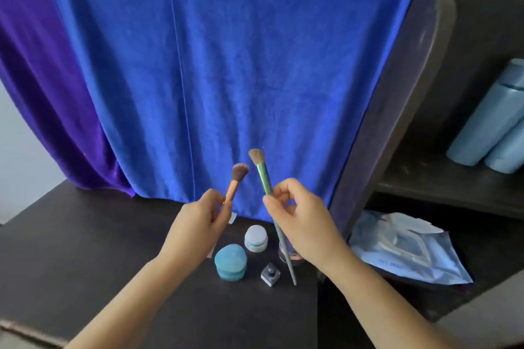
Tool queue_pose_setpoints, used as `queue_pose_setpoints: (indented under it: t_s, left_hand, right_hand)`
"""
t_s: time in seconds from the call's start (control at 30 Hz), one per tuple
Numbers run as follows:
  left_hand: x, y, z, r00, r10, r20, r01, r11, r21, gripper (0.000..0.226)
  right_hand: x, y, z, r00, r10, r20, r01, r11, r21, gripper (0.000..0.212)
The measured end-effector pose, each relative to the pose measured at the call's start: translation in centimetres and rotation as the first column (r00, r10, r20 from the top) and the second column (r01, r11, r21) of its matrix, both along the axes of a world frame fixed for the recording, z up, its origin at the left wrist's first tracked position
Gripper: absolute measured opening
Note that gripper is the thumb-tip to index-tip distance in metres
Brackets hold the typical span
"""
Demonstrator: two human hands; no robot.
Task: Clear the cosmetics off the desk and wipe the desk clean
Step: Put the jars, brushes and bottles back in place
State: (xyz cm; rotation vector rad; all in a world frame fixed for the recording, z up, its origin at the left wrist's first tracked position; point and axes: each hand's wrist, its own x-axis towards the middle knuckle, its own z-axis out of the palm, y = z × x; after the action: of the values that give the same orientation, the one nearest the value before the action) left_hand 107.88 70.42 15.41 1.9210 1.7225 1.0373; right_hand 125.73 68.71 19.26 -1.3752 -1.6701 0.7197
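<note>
Dark table (71, 249), left portion bare; a purple drape (42, 93) and a blue cloth (241, 65) hang behind it as a backdrop. Left hand (195, 229), raised above the table: grip closed on a short rose-gold brush (234, 187), pinched low on the handle so the dark bristles point up and away from the surface, apparently lifted for removal. Beneath and between the hands, near centre of the table: teal round jar (230, 262), lid on, upright; white round jar (256, 238) just beyond it, upright; small square clear bottle (270, 274) to the right of the teal jar; all yet to be cleared. Right hand (300, 224), raised level with the left: grip closed on a long green brush (265, 178), held mid-handle by fingertips, tan bristles up, the tail slanting down toward the table. A glass vessel (286, 252) sits partly hidden under this hand, possibly the brushes' holder; cannot tell. Right of the table, on a lower surface: a pale blue pouch (408, 249), lying flat, a likely receptacle. Far right shelf (442, 187): two light blue bottles (487, 122), leaning. No wiping cloth visible in either hand; wiping judged not begun.
</note>
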Motion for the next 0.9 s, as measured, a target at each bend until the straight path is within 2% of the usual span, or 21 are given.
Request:
queue_pose_setpoints:
  t_s: [0.2,0.37,0.57,0.73,0.8,0.9]
  left_hand:
    - [-9.9,4.6,-5.9,1.000,-0.005,-0.022,0.001,0.982,-0.187,0.025]
    - [-12.7,7.9,-11.7,0.996,-0.042,-0.077,0.014,0.944,-0.329,0.028]
    - [-13.1,9.7,-17.0,0.957,-0.148,-0.250,0.015,0.885,-0.466,0.022]
    - [-13.4,10.0,-18.4,0.932,-0.194,-0.306,0.018,0.869,-0.495,0.030]
    - [-13.4,10.2,-18.2,0.938,-0.200,-0.284,0.027,0.856,-0.516,0.031]
    - [-13.7,10.5,-17.1,0.945,-0.210,-0.249,0.052,0.852,-0.521,0.034]
  right_hand:
    - [-10.7,5.3,-8.8,0.990,-0.141,0.022,0.141,0.951,-0.275,0.024]
    - [-16.6,7.8,-15.8,0.965,-0.227,0.131,0.262,0.864,-0.429,0.014]
    - [-19.1,9.8,-20.7,0.899,-0.265,0.348,0.411,0.783,-0.467,0.023]
    - [-19.4,10.3,-21.8,0.821,-0.226,0.524,0.486,0.759,-0.433,0.029]
    - [-19.4,10.4,-21.4,0.811,-0.231,0.537,0.503,0.745,-0.439,0.031]
    - [-19.2,10.2,-19.9,0.850,-0.268,0.454,0.484,0.736,-0.473,0.031]
